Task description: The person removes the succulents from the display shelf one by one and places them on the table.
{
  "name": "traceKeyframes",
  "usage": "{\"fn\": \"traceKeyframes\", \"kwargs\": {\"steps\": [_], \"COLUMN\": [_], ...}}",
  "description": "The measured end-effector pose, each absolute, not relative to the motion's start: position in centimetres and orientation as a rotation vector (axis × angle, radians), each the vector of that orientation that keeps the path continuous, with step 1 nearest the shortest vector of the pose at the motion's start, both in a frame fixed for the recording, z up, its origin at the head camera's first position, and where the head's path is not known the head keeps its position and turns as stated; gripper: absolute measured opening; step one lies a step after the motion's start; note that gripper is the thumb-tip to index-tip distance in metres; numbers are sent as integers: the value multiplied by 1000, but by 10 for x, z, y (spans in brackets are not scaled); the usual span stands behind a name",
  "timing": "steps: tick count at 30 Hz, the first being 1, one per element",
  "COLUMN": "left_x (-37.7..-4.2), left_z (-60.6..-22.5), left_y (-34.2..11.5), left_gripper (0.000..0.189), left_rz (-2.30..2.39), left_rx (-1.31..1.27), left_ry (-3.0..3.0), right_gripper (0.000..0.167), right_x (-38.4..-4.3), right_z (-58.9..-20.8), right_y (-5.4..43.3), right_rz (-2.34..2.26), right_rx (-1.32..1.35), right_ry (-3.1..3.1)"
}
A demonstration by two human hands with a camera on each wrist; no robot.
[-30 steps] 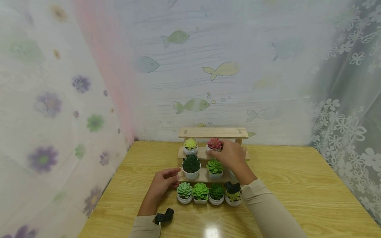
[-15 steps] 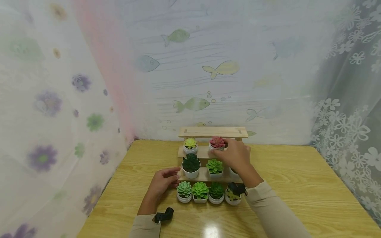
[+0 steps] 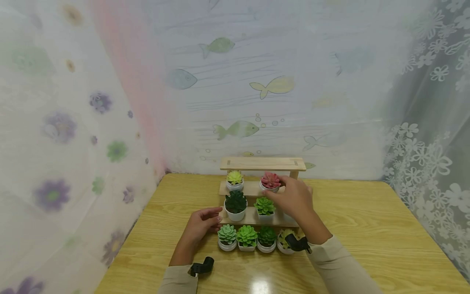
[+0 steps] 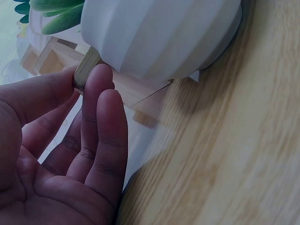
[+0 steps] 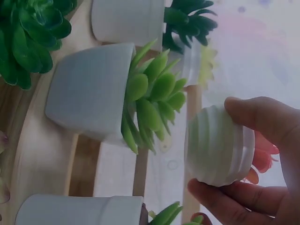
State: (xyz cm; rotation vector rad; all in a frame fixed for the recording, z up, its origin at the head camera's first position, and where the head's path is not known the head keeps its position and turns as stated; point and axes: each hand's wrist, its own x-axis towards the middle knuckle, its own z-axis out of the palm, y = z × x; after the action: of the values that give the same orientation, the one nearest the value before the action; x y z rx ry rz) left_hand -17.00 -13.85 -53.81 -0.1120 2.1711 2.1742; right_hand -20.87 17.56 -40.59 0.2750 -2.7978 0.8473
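My right hand (image 3: 295,196) grips a ribbed white pot (image 5: 218,145) with a red-pink succulent (image 3: 270,179), thumb on one side and fingers on the other. The pot is over the right half of the upper step of a wooden plant stand (image 3: 251,188); whether it touches is unclear. My left hand (image 3: 200,224) pinches the left end of the stand's middle board (image 4: 86,68) between thumb and fingers. A yellow succulent (image 3: 235,178) stands left on the upper step. On the middle step are a dark green succulent (image 3: 236,202) and a bright green one (image 3: 264,206), plus a pot mostly hidden behind my right wrist.
Along the front stands a row of several potted succulents, among them a pale green one (image 3: 227,234) and a yellow-green one (image 3: 288,241) partly covered by the right wrist camera. The stand's top board (image 3: 262,163) overhangs the upper step. Patterned curtains (image 3: 235,81) surround the wooden table (image 3: 367,228).
My right hand has carried the red-pink succulent a little to the right along the upper step, rising slightly and then lowering. My left hand stays on the board.
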Motion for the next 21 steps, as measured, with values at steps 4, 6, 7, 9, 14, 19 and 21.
{"fn": "traceKeyframes", "kwargs": {"steps": [4,6,7,9,14,19,21], "left_x": [-170,-170,-170,-171,-171,-172,-172], "left_z": [-538,-538,-538,-539,-540,-540,-540], "left_y": [-138,-138,-138,-139,-140,-141,-141], "left_gripper": [41,40,40,39,39,40,40], "left_rz": [2174,2171,2169,2163,2157,2163,2167], "left_rx": [-117,-121,-122,-126,-130,-121,-123], "left_ry": [2168,2169,2170,2176,2175,2169,2165], "right_gripper": [66,65,65,65,67,66,67], "right_x": [-203,-200,-198,-194,-181,-168,-163], "right_z": [-404,-404,-404,-403,-402,-401,-400], "right_y": [179,180,181,183,190,197,200], "right_rz": [855,862,865,871,885,921,940], "right_rx": [292,300,306,317,347,363,366], "right_ry": [-2774,-2758,-2751,-2740,-2721,-2689,-2682]}}
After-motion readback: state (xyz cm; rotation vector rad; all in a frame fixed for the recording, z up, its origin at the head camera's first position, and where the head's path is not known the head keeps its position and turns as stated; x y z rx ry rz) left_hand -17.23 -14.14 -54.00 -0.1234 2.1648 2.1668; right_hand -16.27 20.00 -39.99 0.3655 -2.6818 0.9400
